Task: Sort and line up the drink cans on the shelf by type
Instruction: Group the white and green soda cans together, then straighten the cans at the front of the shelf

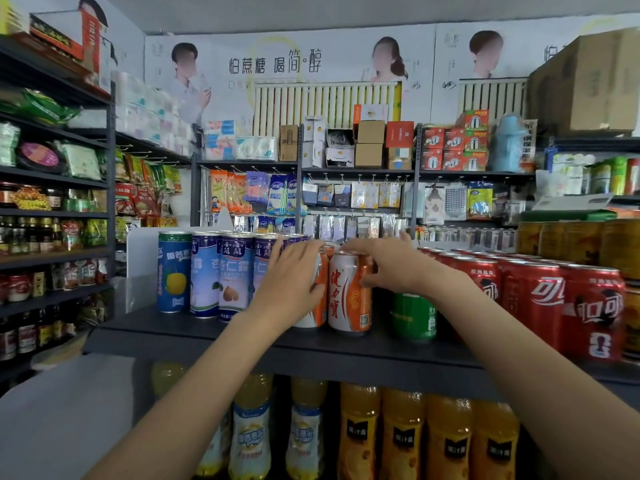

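Observation:
Two orange-and-white cans stand side by side at the front of the dark shelf [214,332]. My left hand [294,282] lies flat against the left orange can [320,306], mostly hiding it. My right hand [388,268] grips the top of the right orange can [349,296]. To the left stand tall blue-and-white almond drink cans [207,275] and one blue can with a yellow fruit [174,271]. A green can [414,317] sits under my right wrist. Red cola cans [561,306] fill the right side.
Dark gold cans [581,244] stand at the far right back. Bottles of orange juice [401,434] and pale drinks [249,441] fill the shelf below. Snack and jar shelves [52,209] rise on the left, hanging goods and boxes behind.

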Action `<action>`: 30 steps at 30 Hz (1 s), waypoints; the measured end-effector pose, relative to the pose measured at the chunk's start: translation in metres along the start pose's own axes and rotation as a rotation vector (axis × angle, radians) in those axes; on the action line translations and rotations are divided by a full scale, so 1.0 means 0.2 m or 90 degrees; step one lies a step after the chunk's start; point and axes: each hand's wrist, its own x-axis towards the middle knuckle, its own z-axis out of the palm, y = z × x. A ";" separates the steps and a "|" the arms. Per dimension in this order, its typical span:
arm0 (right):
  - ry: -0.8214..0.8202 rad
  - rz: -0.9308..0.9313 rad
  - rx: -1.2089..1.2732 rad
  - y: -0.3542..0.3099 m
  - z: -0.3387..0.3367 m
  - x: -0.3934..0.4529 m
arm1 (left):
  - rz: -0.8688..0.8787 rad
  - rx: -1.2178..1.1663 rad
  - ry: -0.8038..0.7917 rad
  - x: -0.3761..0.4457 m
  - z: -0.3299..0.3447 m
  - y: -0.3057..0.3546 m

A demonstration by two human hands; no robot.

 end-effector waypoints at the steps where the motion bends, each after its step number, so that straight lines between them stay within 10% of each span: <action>1: 0.034 0.010 -0.001 0.02 -0.01 -0.03 | 0.003 -0.018 0.032 -0.02 0.01 0.02; 7: 0.111 0.156 -0.092 0.27 -0.17 -0.25 | 0.045 -0.097 0.095 -0.03 0.05 0.17; 11: 0.001 0.153 -0.088 0.31 -0.08 -0.33 | 0.028 -0.041 0.016 0.03 0.10 0.26; 30: 0.109 0.130 0.080 0.43 -0.15 -0.17 | 0.106 -0.160 -0.178 0.31 0.01 0.33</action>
